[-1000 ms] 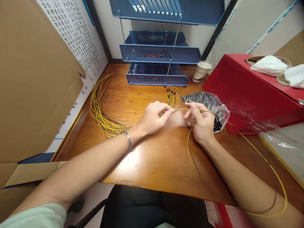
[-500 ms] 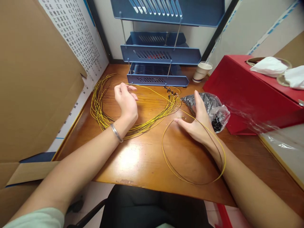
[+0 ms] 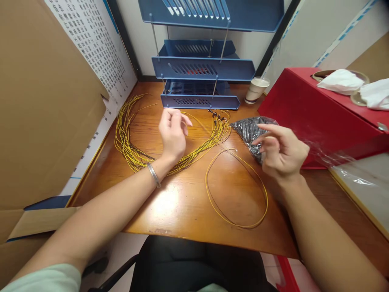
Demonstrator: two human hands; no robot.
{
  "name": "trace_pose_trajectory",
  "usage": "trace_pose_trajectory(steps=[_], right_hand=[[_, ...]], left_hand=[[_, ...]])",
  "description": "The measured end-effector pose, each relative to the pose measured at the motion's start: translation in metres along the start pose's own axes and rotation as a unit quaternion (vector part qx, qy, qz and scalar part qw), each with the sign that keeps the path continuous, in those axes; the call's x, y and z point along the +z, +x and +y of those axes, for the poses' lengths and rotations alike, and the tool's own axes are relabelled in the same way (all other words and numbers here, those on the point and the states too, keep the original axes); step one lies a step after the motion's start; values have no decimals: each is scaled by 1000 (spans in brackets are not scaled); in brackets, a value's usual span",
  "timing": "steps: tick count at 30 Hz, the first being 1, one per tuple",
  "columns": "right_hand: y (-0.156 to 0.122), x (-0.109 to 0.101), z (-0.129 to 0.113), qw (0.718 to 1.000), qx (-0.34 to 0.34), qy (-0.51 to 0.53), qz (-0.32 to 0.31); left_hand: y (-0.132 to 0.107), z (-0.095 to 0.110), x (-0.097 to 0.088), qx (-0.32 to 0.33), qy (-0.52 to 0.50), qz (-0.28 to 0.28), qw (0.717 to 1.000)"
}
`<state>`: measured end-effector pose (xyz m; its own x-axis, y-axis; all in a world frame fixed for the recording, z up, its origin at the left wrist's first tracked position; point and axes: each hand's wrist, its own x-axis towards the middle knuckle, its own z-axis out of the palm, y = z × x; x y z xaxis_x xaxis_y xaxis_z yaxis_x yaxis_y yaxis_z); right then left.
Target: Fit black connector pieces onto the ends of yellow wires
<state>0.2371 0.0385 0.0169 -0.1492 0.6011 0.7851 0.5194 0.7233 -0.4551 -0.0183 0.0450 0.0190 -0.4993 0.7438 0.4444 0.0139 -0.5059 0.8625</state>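
Note:
My left hand [image 3: 173, 132] is over the coiled bundle of yellow and dark wires [image 3: 188, 161], fingers curled in a pinch on a yellow wire [image 3: 197, 121]. That wire slants away to the right, smeared by motion. Separately visible on the wood is a round loop of wire [image 3: 206, 182], with a small shiny tip near its top. My right hand [image 3: 282, 152] hangs over a clear plastic bag of small black parts [image 3: 247, 129] and hides part of it. Its fingers are loosely bent and apart, with nothing visible in them.
A blue tiered file rack [image 3: 203, 68] stands at the back, a paper cup [image 3: 257, 90] beside it. To the right is a red box [image 3: 291, 117] with tape rolls and white tissue on top. Cardboard [image 3: 45, 101] walls off the left. The table's front edge [image 3: 212, 242] is near my lap.
My right hand has come out of the wire loop and moved right, over the bag. The loop now lies off my wrist. My left hand has shifted right.

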Motion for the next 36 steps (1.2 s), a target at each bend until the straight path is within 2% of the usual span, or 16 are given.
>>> trace_pose_trajectory(steps=[3,5,7,9,12,24,30,36], right_hand=[[2,8,-8,996,-80,1,-42],[2,15,-13,990,-119,11,-74],[0,21,-16,984,-135,27,-111],[-3,25,-18,979,-138,46,-140],[-7,30,-16,977,-136,59,-152],[-10,36,-16,993,-66,35,-91],[-8,35,-18,994,-75,49,-63],[-8,36,-21,996,-45,52,-59]], left_hand=[[-24,6,5,23,12,-160,987],[-37,11,6,21,44,-276,960],[-46,15,7,25,80,-351,933],[-53,16,7,26,98,-384,918],[-56,13,8,13,99,-377,921],[-52,3,14,-93,39,-329,939],[-51,1,14,-100,46,-339,934],[-50,1,15,-91,53,-349,931]])
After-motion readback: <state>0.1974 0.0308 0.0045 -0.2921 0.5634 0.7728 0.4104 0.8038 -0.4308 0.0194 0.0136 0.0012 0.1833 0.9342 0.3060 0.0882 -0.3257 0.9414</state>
